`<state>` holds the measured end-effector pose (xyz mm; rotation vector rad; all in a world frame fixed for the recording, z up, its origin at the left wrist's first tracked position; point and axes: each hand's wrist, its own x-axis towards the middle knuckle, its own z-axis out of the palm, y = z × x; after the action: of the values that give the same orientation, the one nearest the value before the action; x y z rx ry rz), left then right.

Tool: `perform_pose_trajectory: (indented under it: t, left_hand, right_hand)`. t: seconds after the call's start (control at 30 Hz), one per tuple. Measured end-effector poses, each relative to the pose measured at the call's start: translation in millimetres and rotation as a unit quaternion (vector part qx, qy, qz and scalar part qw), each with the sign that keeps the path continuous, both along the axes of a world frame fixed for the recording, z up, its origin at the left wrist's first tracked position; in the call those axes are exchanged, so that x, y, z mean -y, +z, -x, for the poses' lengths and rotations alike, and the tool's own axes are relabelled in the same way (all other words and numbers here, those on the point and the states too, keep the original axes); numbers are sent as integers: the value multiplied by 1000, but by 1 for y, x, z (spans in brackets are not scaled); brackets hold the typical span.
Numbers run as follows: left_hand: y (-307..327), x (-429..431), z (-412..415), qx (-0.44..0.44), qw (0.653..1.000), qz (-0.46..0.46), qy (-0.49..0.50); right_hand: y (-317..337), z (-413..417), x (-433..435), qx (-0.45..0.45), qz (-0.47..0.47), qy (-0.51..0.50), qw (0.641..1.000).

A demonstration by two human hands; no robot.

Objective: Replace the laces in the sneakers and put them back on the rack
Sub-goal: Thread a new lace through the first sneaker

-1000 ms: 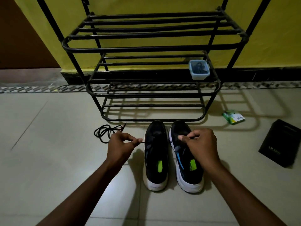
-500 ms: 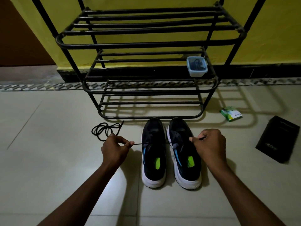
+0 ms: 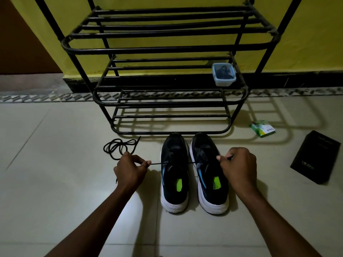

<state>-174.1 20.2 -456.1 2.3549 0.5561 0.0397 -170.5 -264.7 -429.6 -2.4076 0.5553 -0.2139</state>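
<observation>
Black lace (image 3: pixel 156 163) pinched taut between my left grip (image 3: pixel 130 168) and right grip (image 3: pixel 238 164), across sneakers (image 3: pixel 174 184) | lacing seems barely begun | second lace (image 3: pixel 118 146) loose far-left | rack (image 3: pixel 167 51) step pending

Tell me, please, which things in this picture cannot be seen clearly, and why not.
Head view, dim light:
Which eyelets the lace passes through: black on the dark sneakers.
Lace ends: hidden by the fingers of the left hand and right hand.
Contents of the blue container: dark, too small.
Print on the black box: too small.
Top of the rack: cut off by the upper edge.
</observation>
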Motion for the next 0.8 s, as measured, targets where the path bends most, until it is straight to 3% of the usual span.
perform_pose_trajectory:
  t: [0.17,0.47,0.57,0.7,0.8]
  left_hand:
    - [-2,0,0,-3,1000,-13,7]
    - [-6,-5,-3,-22,1000,1,-19]
    - [-8,-8,-4,-41,995,-12,-89]
    - [0,4,0,-3,983,4,-186]
    - [6,20,1,-11,975,-37,-219]
  right_hand:
    - [-1,0,-2,3,63,9,998]
    - [0,-2,2,-2,90,35,995]
    - [1,-6,4,-8,97,96,991]
    - [1,-7,-5,43,183,187,964]
    - [7,-8,-22,24,158,291,943]
